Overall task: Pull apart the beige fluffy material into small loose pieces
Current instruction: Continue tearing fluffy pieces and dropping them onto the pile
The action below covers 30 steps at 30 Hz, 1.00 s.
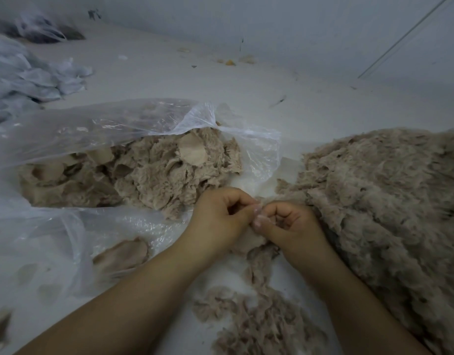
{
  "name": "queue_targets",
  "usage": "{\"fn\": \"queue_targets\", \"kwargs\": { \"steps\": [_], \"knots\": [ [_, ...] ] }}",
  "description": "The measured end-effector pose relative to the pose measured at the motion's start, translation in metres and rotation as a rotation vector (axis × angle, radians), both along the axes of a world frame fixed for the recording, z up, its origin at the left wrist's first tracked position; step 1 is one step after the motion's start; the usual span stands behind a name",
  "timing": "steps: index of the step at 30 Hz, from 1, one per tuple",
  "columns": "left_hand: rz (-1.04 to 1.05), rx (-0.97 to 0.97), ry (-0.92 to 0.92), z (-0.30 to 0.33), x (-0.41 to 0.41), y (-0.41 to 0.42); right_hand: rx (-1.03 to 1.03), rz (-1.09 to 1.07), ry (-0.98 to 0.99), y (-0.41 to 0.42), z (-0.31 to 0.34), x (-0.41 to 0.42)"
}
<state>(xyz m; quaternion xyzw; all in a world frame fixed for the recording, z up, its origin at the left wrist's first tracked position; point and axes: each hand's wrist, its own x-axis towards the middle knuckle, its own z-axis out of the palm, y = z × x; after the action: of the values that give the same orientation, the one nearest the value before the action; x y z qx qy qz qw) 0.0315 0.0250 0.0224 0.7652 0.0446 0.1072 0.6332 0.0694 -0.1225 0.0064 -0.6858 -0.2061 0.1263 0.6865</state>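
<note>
My left hand (220, 216) and my right hand (290, 224) meet at the centre of the view, fingertips pinching a small piece of beige fluffy material (249, 243) between them. Part of that piece hangs below the hands. A clear plastic bag (92, 129) at the left lies open and holds clumps of the same material (156, 175), some with smooth round backing. At the right lies a big loose heap of fluffy pieces (387, 201). More loose pieces (259, 316) are spread on the white surface between my forearms.
Crumpled plastic bags (23, 73) lie at the far left on the white surface (220, 80). A pale wall (297, 26) runs along the back, with a few small scraps (231, 62) at its foot. A flat beige piece (123, 254) lies under the plastic near my left forearm.
</note>
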Motion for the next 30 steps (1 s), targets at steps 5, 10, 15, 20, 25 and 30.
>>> {"fn": "queue_targets", "kwargs": {
  "steps": [5, 10, 15, 20, 25, 30],
  "knots": [
    [0.213, -0.091, -0.067, 0.000, 0.002, 0.014, -0.016, -0.040, 0.052, 0.000, 0.002, 0.001],
    [-0.241, 0.149, 0.095, 0.012, -0.010, 0.039, 0.088, -0.134, 0.210, 0.003, 0.008, 0.001],
    [-0.115, 0.226, -0.038, 0.010, -0.008, 0.032, 0.077, -0.122, 0.213, 0.004, 0.013, -0.002],
    [-0.160, 0.065, -0.007, 0.003, -0.002, 0.018, 0.113, -0.114, 0.224, 0.005, 0.013, -0.001],
    [-0.069, -0.101, -0.125, 0.000, -0.001, 0.021, 0.085, -0.064, 0.157, 0.003, 0.009, 0.000],
    [-0.076, -0.034, -0.128, 0.001, 0.001, 0.023, 0.031, -0.050, 0.125, 0.001, 0.006, 0.001]
  ]
}}
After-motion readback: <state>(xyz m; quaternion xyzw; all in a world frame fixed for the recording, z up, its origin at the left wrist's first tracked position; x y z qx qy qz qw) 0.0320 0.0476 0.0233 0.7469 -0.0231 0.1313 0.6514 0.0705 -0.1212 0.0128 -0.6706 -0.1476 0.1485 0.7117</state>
